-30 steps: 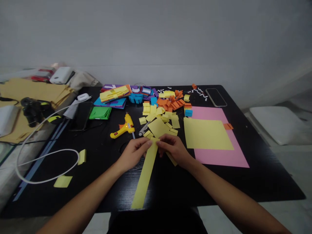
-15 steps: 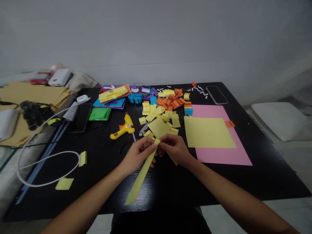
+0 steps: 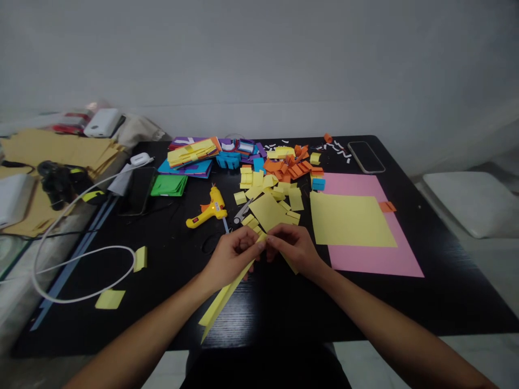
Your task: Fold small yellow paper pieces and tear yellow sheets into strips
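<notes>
A long yellow paper strip point(image 3: 227, 294) slants from between my fingers down toward the table's front edge, its lower end showing two layers. My left hand point(image 3: 233, 254) pinches its upper end between thumb and fingers. Close beside it, my right hand point(image 3: 292, 246) has its fingers closed on the same spot, and another length of yellow paper point(image 3: 290, 263) hangs below them. Just beyond the hands lie a yellow sheet point(image 3: 267, 210), small folded yellow pieces point(image 3: 246, 177) and grey scissors point(image 3: 242, 212). The yellow glue gun point(image 3: 210, 208) rests to their left.
Pink point(image 3: 377, 262) and yellow point(image 3: 352, 220) sheets overlap on the right, with a phone point(image 3: 366, 158) behind. Orange pieces point(image 3: 284, 167) and coloured paper stacks point(image 3: 192, 153) lie at the back. On the left are a white cable point(image 3: 101, 249) and another phone point(image 3: 139, 192).
The strip's lower end has swung slightly left and turned, so two layers now show. Both hands stay together, still pinching the paper. The view has shifted a little.
</notes>
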`<action>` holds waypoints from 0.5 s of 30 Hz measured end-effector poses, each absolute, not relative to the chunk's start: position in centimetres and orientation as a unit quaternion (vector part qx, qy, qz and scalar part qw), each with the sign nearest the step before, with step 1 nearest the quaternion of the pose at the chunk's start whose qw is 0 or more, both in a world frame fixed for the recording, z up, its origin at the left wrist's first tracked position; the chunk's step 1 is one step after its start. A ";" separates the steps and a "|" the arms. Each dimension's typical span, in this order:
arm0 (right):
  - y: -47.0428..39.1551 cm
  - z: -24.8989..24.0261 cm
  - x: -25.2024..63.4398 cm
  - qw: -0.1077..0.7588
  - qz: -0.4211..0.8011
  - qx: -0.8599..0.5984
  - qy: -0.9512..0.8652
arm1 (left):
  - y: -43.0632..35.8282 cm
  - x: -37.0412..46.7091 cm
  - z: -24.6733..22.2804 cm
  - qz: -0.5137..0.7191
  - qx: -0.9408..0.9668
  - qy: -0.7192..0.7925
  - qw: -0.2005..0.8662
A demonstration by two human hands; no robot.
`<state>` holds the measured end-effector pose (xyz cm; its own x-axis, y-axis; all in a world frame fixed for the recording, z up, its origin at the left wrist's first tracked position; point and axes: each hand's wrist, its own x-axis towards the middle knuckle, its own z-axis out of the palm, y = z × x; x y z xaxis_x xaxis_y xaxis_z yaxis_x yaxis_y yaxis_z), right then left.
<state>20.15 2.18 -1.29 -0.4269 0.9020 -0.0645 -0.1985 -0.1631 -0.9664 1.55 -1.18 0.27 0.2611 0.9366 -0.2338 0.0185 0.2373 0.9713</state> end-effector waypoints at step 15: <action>1.6 -1.0 20.0 0.451 0.641 -0.356 -0.509 | -1.1 1.4 0.7 0.402 0.480 0.477 0.616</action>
<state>20.00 1.56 -0.96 -0.3393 0.9407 0.0022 -0.2152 -0.0753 -0.9737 1.40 -1.12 0.68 0.2216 0.9541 -0.2017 -0.0376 0.2151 0.9759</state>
